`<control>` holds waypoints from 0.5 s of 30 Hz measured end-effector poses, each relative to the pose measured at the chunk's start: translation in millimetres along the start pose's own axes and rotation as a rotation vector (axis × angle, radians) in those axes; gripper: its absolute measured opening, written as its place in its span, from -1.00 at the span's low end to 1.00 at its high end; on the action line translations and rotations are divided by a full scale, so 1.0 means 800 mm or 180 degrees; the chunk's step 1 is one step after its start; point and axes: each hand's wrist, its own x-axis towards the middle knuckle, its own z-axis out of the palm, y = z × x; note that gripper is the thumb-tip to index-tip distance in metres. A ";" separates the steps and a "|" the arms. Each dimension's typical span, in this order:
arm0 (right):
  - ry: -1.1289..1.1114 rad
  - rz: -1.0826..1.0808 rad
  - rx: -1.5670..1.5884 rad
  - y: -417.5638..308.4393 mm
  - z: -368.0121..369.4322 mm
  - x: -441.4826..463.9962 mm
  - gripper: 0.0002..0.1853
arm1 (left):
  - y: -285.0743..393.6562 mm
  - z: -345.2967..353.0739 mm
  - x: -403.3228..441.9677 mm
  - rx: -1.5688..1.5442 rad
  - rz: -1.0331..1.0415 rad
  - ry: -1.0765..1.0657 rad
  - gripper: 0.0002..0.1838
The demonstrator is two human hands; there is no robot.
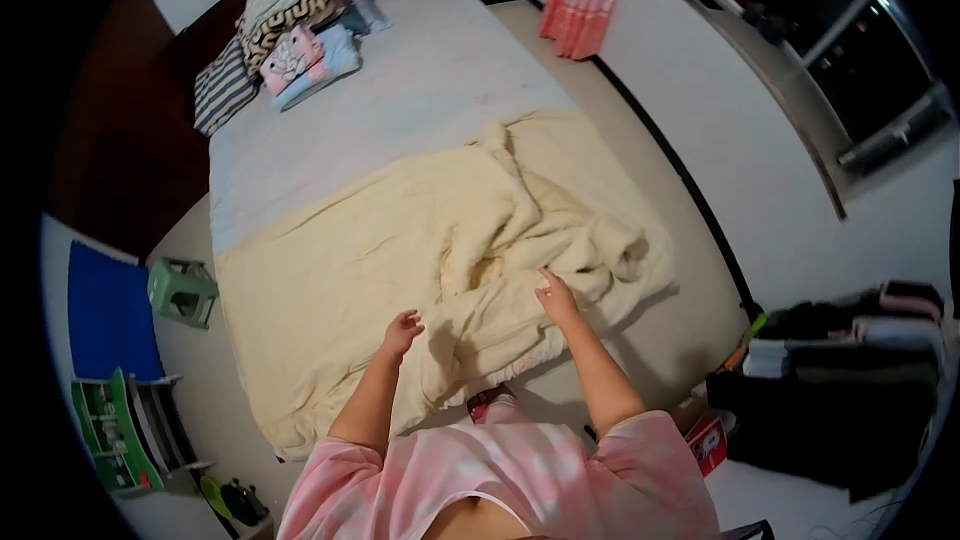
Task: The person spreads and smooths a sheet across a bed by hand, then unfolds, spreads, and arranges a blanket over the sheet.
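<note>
A cream fleecy blanket (pixel 340 240) covers the lower half of the bed, flat on the left and bunched in folds on the right. My left hand (pixel 403 331) is over the blanket near the bed's foot, fingers apart and holding nothing. To its right, my right hand (pixel 554 296) is beside the bunched folds, its fingers apart and nothing held; whether it touches the fabric is unclear. Beyond the blanket lies a pale blue sheet (pixel 400 90) on the upper half of the bed.
Pillows (pixel 228 87) and folded bedding (pixel 318 65) lie by the dark headboard. A green stool (pixel 183 290) stands left of the bed. At right, dark clothes (pixel 800 400) hang in a row below the windowsill (pixel 800 110). A pink curtain (pixel 588 0) hangs at the back.
</note>
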 end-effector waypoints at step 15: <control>0.0696 -0.0019 0.0404 0.126 -0.107 -0.139 -0.44 | 0.098 0.111 -0.081 -0.0017 0.0310 -0.0036 -0.44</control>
